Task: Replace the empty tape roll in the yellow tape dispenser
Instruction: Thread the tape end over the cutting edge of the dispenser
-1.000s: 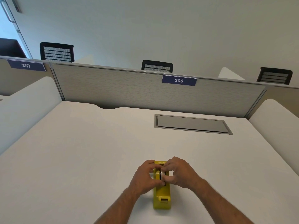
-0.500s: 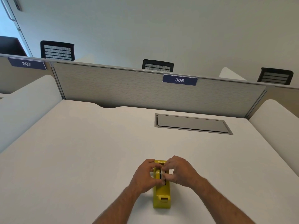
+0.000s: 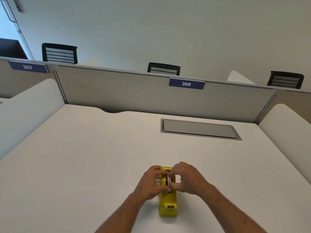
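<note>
Your left grip (image 3: 151,182) and right grip (image 3: 186,179) both pinch the roll (image 3: 168,181) above the dispenser (image 3: 168,202) on the desk (image 3: 84,165)

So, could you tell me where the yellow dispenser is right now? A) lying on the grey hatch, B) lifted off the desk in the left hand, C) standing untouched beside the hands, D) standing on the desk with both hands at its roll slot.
D: the dispenser stands on the desk, with the left hand and right hand both at its roll.
</note>
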The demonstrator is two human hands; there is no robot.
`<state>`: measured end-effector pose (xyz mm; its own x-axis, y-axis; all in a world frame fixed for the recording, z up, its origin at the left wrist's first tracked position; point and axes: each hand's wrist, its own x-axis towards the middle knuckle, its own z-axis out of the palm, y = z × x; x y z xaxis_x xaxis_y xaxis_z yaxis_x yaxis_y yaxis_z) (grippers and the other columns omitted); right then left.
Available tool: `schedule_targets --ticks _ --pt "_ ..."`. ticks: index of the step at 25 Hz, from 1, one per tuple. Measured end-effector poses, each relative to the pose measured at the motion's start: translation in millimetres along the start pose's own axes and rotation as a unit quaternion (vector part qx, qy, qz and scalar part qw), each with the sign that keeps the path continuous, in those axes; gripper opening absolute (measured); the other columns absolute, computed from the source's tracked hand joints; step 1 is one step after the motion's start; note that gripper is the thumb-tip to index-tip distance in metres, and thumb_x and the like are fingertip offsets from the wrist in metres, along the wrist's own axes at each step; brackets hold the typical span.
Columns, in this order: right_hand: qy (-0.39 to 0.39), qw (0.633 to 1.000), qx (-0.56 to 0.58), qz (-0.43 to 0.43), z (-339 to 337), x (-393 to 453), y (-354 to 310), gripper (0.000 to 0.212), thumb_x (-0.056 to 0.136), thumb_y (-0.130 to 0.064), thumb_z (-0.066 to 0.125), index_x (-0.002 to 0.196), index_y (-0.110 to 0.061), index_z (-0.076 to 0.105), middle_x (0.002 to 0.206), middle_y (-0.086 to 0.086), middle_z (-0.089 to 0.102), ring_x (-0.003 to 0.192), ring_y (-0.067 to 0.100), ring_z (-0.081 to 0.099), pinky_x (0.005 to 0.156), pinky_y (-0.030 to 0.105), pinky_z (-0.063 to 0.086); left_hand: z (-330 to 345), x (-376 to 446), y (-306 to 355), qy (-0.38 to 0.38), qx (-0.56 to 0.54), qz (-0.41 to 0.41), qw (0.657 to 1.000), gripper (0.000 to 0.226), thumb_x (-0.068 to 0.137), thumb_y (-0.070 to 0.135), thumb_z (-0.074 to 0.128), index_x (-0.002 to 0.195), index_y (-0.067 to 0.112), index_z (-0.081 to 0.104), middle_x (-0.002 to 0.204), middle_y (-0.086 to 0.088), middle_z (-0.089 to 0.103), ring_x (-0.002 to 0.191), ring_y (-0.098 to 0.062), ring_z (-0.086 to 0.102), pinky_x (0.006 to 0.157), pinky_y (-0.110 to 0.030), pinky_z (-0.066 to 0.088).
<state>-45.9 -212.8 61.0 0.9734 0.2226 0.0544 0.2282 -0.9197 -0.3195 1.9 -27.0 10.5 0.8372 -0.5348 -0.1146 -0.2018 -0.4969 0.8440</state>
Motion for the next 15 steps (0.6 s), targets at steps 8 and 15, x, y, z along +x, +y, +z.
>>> schedule_targets --ticks 8,15 --pt "0.002 0.999 0.037 0.017 0.5 4.9 -0.2 0.023 0.08 -0.04 0.06 0.089 -0.027 0.077 0.084 -0.008 0.074 0.082 0.011 0.057 0.071 0.036 0.053 -0.5 0.7 2.9 0.002 -0.008 -0.016 1.0 0.058 0.054 0.042 0.092 0.106 0.046 0.067 0.132 0.016 0.045 0.107 -0.011 0.056 0.08 -0.019 0.048" --pt "-0.025 0.997 0.059 0.038 -5.1 7.8 -1.5 0.022 0.076 -0.04 0.07 0.092 -0.027 0.076 0.088 -0.01 0.073 0.082 0.009 0.058 0.074 0.032 0.053 1.2 2.6 3.3 0.009 -0.008 -0.023 1.0 0.057 0.052 0.04 0.093 0.102 0.046 0.065 0.126 0.019 0.044 0.105 -0.01 0.056 0.077 -0.015 0.047"
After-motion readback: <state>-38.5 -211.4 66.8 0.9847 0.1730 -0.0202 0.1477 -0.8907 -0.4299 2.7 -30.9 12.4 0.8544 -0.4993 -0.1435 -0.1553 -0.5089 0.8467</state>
